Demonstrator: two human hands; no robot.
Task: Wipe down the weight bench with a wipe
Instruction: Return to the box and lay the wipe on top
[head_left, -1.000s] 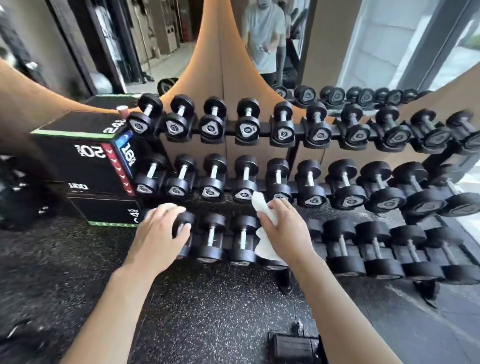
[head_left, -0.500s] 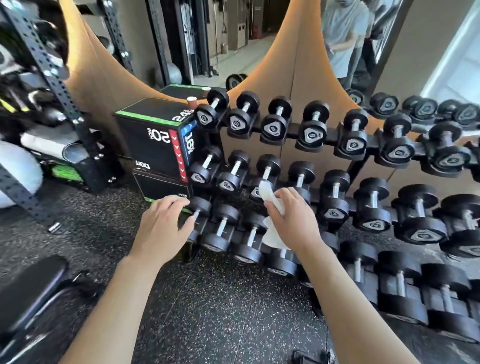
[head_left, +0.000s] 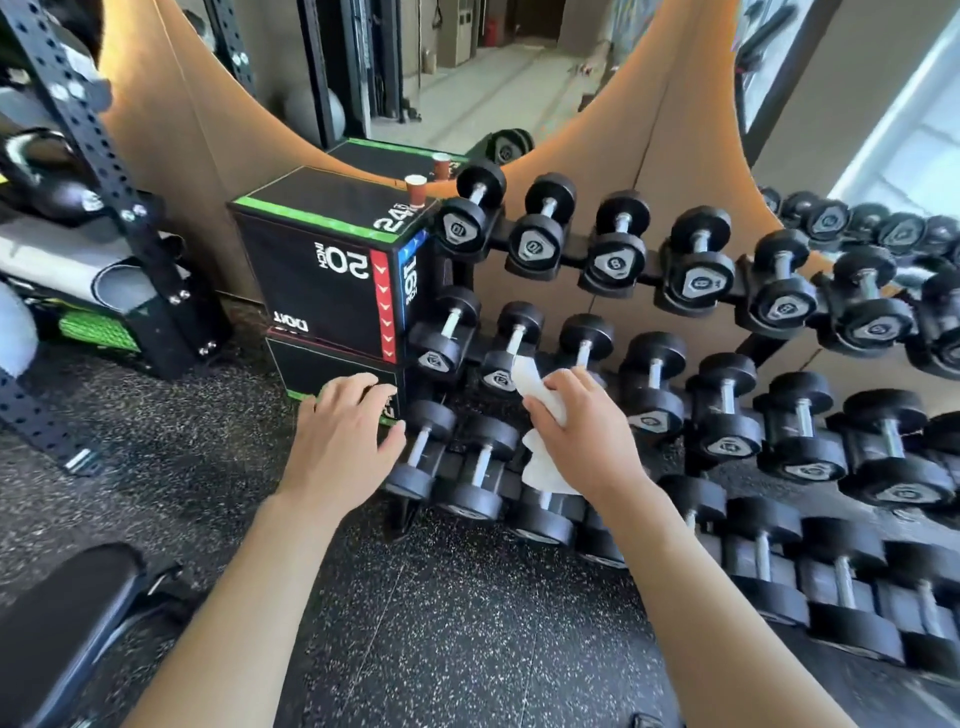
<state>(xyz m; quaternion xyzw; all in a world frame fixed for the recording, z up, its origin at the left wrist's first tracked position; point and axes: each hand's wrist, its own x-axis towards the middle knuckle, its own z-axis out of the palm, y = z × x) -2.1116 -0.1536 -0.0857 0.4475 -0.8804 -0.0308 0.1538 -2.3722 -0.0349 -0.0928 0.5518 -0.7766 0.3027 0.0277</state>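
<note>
A white wipe (head_left: 540, 400) is gripped in my right hand (head_left: 582, 431), crumpled, with ends sticking out above and below the fist, in front of the dumbbell rack. My left hand (head_left: 343, 441) hovers beside it with relaxed fingers, holding nothing, just left of the lowest row's first dumbbell (head_left: 423, 452). The black padded weight bench (head_left: 57, 623) shows only as one end at the bottom left corner, well away from both hands.
A three-tier rack of black dumbbells (head_left: 691, 270) fills the right half against a mirrored wall. Stacked black plyo boxes (head_left: 322, 275) with a paper cup (head_left: 415, 189) stand left of it. A perforated black rig upright (head_left: 104, 197) stands at left. Floor is speckled rubber.
The view has swung left, bringing the bench end and rig into sight. Both hands keep their pose before the rack, the wipe still in the right hand.
</note>
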